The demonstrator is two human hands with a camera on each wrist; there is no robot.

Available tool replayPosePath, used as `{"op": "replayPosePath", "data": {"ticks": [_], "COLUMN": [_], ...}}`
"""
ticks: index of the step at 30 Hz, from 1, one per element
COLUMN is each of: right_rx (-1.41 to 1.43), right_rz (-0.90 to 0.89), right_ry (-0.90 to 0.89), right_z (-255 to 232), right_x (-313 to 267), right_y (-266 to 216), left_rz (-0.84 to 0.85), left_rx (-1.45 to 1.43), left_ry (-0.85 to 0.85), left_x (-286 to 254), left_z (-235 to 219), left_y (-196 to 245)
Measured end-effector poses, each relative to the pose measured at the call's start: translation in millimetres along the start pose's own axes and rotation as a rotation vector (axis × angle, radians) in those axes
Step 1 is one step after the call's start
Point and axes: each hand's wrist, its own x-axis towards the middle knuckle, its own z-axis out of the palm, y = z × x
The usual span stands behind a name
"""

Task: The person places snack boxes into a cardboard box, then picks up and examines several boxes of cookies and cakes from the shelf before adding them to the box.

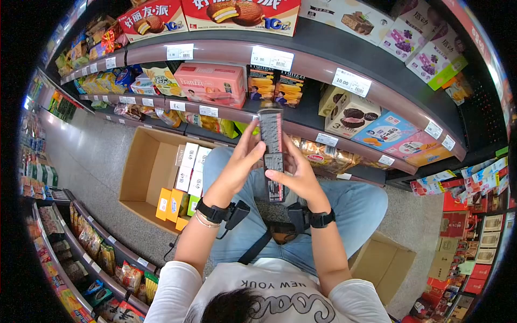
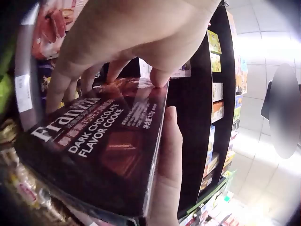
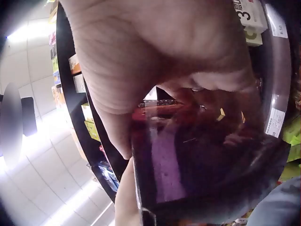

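A dark Franzzi dark chocolate cookie box (image 1: pixel 273 141) is held between both hands above the lap, its narrow printed side facing the head camera. The left hand (image 1: pixel 237 167) grips its left side, thumb on the near edge; the right hand (image 1: pixel 299 178) grips the other side, its thumb lower down. In the left wrist view the box's labelled face (image 2: pixel 108 136) lies under the fingers of the left hand (image 2: pixel 127 37). The right wrist view shows the right hand (image 3: pixel 164 52) over the box's glossy dark face (image 3: pixel 202 165).
Ahead are shelves with a pink Franzzi box (image 1: pixel 210 84), dark boxes (image 1: pixel 290 89) and a white cookie box (image 1: pixel 353 114). On the floor at left stands an open carton (image 1: pixel 145 177) holding white and orange boxes. Another carton (image 1: pixel 383 261) is at lower right.
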Motion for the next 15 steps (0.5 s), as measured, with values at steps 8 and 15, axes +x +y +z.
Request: {"op": "replayPosePath", "data": {"ticks": [8,15], "right_rx": [-0.346,-0.027], "right_rz": [-0.011,-0.076], "right_ry": [-0.078,0.184], "right_z": [-15.8,-21.1], "right_x": [0.3,7.4], "right_y": [-15.7,5.3], "left_rz": [0.148,0.208], "left_rx": [-0.349,-0.528], "left_ry": [0.162,0.135], "left_x": [1.3,-12.3], "left_z": [-22.7,-19.1], "left_y": [-10.4,0.5]}}
